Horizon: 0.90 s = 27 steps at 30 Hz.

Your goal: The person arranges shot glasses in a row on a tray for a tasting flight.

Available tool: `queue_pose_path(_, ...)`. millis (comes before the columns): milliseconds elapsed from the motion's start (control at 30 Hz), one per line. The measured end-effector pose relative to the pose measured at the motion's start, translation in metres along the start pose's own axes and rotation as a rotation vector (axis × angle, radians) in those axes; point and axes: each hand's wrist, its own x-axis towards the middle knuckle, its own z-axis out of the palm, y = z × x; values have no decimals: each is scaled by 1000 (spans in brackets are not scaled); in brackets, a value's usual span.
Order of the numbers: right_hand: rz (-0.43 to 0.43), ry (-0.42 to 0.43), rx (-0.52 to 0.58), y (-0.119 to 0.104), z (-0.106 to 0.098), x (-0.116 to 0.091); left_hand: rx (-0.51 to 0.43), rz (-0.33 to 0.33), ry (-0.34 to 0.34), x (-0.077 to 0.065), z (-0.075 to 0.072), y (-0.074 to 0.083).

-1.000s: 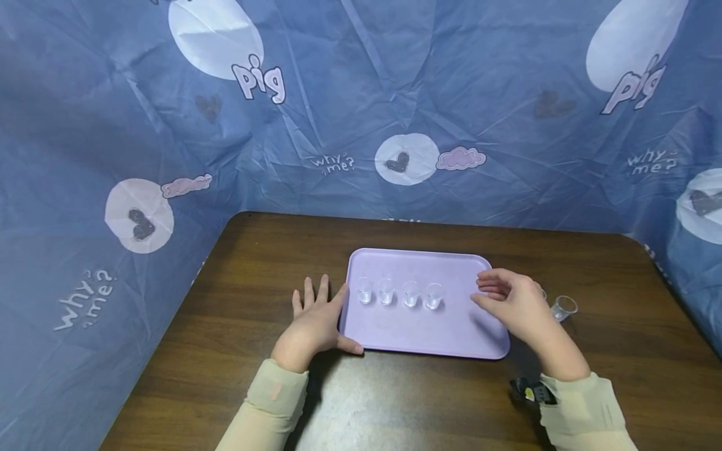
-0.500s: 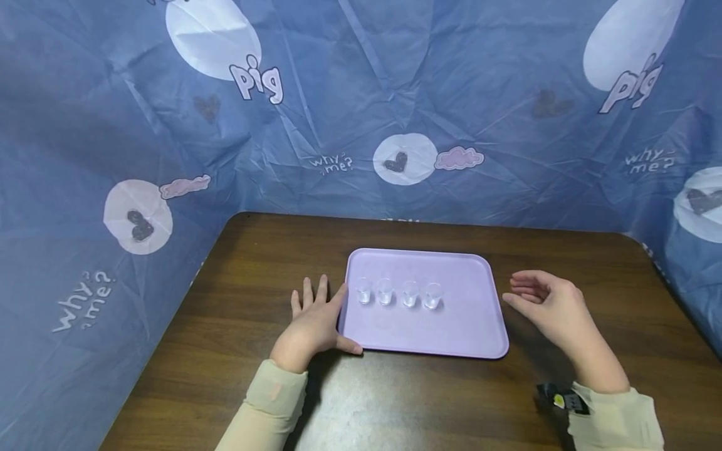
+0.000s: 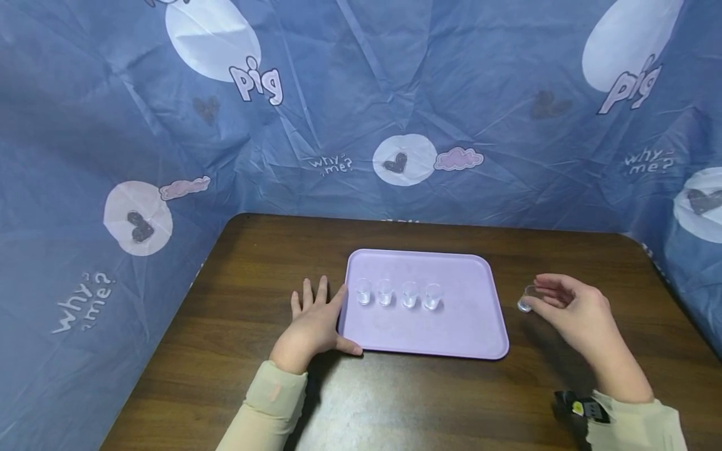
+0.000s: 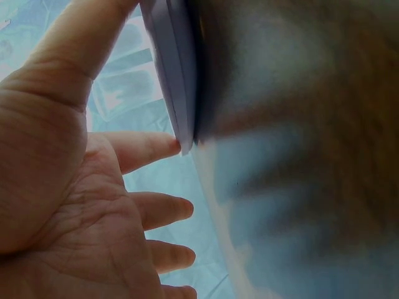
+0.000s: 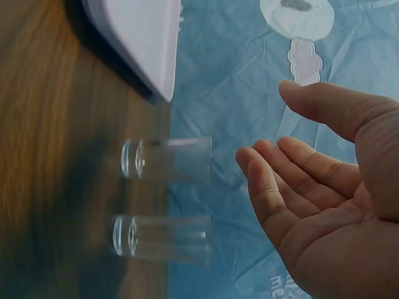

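Several small clear shot glasses [image 3: 432,297] stand upright in a row on a light purple tray [image 3: 468,329]. Fingers spread, my left hand [image 3: 312,327] touches the tray's left side, its thumb by the near left corner. My right hand [image 3: 583,319] hovers over the table, right of the tray, with thumb and fingers apart and loosely bent. Just at its fingertips in the head view is a shot glass [image 3: 525,304]. The right wrist view gives two upright glasses, one nearer the tray [image 5: 177,159] and another glass [image 5: 168,238] beside it, with a gap to the fingers.
The brown wooden table [image 3: 417,401] extends around the tray. A blue printed cloth [image 3: 316,125] hangs behind it and at both sides. A small black device [image 3: 583,407] sits at the right wrist.
My right hand has moved right, from above the tray's right edge to the loose glasses beside it. The left hand, tray and row of glasses stay put.
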Motion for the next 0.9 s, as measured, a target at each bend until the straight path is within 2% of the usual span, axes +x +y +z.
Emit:
queue_pose_path(433,60,44,-67,29,-26,-7,4,-5,-5,1,2,-1)
queue_pose_path(600,78,56,-32,40,-36,-11,2,1,-5,1,2,-2)
queue_pose_path(733,88,49,4,47,-40,-13,6,4,-5,2,3,-2)
queue_pose_path(900,106,20,-40,55,-41,-14,0,6,-2,1,3,-2)
